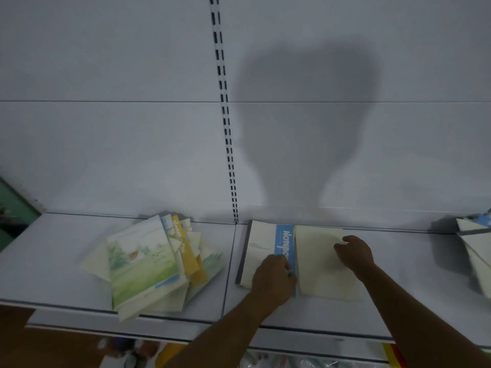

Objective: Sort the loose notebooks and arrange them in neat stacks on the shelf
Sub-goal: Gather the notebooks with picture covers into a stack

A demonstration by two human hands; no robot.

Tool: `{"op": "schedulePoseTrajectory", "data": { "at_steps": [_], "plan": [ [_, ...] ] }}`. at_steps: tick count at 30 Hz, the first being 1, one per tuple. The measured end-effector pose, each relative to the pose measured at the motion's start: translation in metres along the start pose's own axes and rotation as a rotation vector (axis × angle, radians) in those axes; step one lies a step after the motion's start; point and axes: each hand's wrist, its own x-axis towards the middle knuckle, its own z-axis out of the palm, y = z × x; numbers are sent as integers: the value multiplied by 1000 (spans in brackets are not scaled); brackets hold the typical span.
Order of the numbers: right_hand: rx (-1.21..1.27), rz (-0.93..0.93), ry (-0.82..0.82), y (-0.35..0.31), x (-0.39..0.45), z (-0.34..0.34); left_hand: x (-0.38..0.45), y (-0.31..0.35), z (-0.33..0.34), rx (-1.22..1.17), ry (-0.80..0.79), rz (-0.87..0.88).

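Observation:
A loose pile of notebooks [148, 264] lies fanned out on the white shelf [53, 261], left of centre; its top cover shows a green landscape. Right of the shelf joint lies a notebook with a blue "Notebook" spine strip [261, 251]. Beside it sits a cream notebook [321, 264], the two edges touching or nearly so. My left hand [273, 277] rests with curled fingers on the blue strip near its front end. My right hand [354, 252] has its curled fingers on the cream notebook's far right part.
More notebooks [475, 245] lie in a heap at the shelf's far right edge. A slotted upright [225, 115] runs up the white back panel. Coloured goods [393, 354] show on the level below the shelf's front lip.

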Motion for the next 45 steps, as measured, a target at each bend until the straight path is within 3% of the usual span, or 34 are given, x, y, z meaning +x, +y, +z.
{"op": "schedulePoseTrajectory", "data": {
  "at_steps": [13,17,20,26,32,40,45],
  "plan": [
    [-5,13,27,-34,-27,34,-9,-96,-105,59,243,-176],
    [-170,25,86,-59,-43,47,-13,-114,-134,20,320,-203],
    [-303,-89,135,-90,-58,61,-20,-133,-158,25,355,-256],
    [-188,-462,-116,-186,-111,129,-42,-180,-207,140,433,-434],
    [-209,-644,-341,-254,-178,206,-74,-222,-236,167,321,-671],
    [-326,-587,-344,-263,-204,243,-84,-247,-241,14,277,-632],
    [-157,-481,-355,-258,-199,242,-75,-236,-246,-161,350,-529]
  ]
}}
